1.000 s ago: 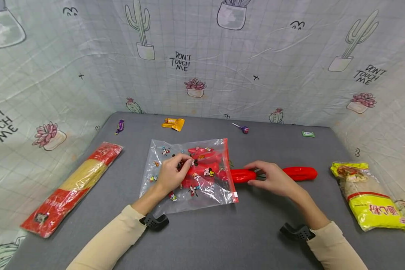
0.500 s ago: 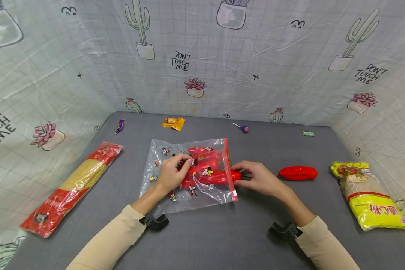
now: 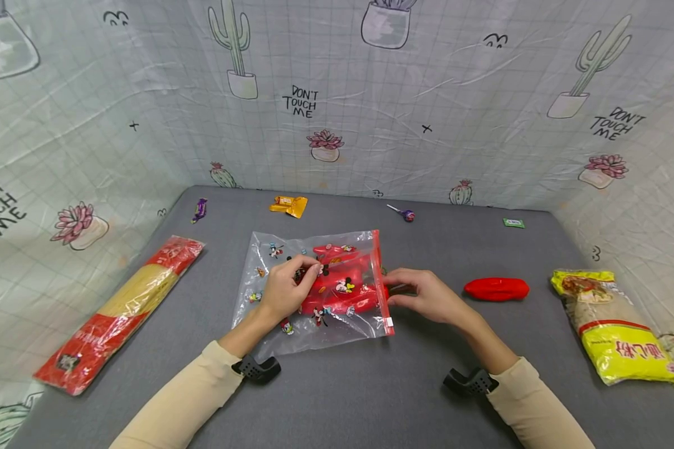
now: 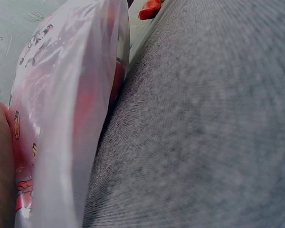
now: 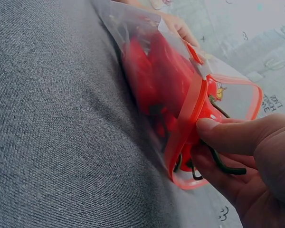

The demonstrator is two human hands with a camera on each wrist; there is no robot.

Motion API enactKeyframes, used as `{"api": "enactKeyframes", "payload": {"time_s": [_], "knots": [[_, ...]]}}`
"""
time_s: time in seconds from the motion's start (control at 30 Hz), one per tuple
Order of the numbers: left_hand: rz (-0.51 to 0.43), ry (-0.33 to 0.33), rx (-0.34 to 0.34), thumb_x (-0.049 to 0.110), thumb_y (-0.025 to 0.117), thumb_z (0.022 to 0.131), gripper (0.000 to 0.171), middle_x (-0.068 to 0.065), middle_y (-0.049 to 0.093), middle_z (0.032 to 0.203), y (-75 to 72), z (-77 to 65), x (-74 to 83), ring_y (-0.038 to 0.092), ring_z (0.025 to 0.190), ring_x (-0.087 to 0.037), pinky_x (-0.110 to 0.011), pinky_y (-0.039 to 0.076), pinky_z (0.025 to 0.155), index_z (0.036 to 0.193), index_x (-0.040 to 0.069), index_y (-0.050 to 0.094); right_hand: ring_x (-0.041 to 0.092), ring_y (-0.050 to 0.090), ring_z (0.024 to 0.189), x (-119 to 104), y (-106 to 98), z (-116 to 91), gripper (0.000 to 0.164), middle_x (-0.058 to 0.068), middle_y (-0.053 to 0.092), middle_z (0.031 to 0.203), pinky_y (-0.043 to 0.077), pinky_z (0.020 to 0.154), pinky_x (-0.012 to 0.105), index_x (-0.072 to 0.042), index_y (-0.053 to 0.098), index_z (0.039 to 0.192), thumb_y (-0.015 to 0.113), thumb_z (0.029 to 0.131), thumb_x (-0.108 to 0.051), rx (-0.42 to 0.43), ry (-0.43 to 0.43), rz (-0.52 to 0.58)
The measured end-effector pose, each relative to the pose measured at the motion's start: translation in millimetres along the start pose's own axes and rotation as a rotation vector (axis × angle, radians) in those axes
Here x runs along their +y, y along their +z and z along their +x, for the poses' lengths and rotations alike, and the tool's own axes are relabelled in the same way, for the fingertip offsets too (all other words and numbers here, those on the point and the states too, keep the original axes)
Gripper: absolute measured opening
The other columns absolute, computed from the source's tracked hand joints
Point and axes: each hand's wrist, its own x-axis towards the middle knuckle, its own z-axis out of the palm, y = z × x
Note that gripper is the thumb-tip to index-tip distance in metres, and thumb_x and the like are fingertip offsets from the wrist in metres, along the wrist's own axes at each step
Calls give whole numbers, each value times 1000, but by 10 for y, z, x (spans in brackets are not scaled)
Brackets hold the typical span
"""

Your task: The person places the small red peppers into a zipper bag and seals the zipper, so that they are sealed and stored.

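Note:
A clear zip bag with cartoon prints and a red-edged mouth lies mid-table, several red peppers inside it. My left hand pinches the bag's upper sheet, holding it near the middle. At the mouth, my right hand grips a red pepper by its stem end between thumb and fingers. Most of that pepper is inside the bag, and its dark green stem sticks out past the fingers. The right wrist view shows the mouth's red edge gaping around the pepper.
Another red pepper lies to the right. Noodle packs flank the work: a long red one left, a yellow one right. Along the back lie a purple sweet, a gold sweet, a lollipop and a green packet.
My right hand has moved left, sliding the red pepper through the bag's mouth and deeper inside. My left hand has kept its place on the bag.

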Motion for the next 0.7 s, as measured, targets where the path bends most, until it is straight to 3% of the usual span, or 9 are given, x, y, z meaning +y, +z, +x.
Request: {"api": "enactKeyframes", "payload": {"time_s": [0.2, 0.47, 0.7], "knots": [[-10, -4, -1, 23, 62, 90, 8, 5, 69, 81, 0, -1, -2, 58, 69, -4, -19, 46, 63, 91, 16, 67, 27, 64, 98, -164, -28, -31, 34, 10, 66, 110, 53, 85, 39, -5, 64, 114, 71, 81, -4, 32, -7, -6], [-7, -4, -1, 21, 62, 90, 8, 4, 70, 82, -13, -12, -5, 62, 72, -6, -23, 50, 66, 91, 15, 67, 10, 62, 91, 63, 54, 15, 25, -2, 68, 105, 53, 83, 27, -18, 67, 108, 71, 83, -17, 39, -8, -35], [-4, 0, -4, 21, 62, 90, 8, 4, 70, 82, -13, -1, 9, 60, 69, -6, -21, 48, 64, 92, 15, 67, 12, 64, 93, 88, -46, -46, 26, -1, 69, 106, 53, 84, 33, -21, 67, 109, 71, 84, -24, 72, -13, -35]]}}
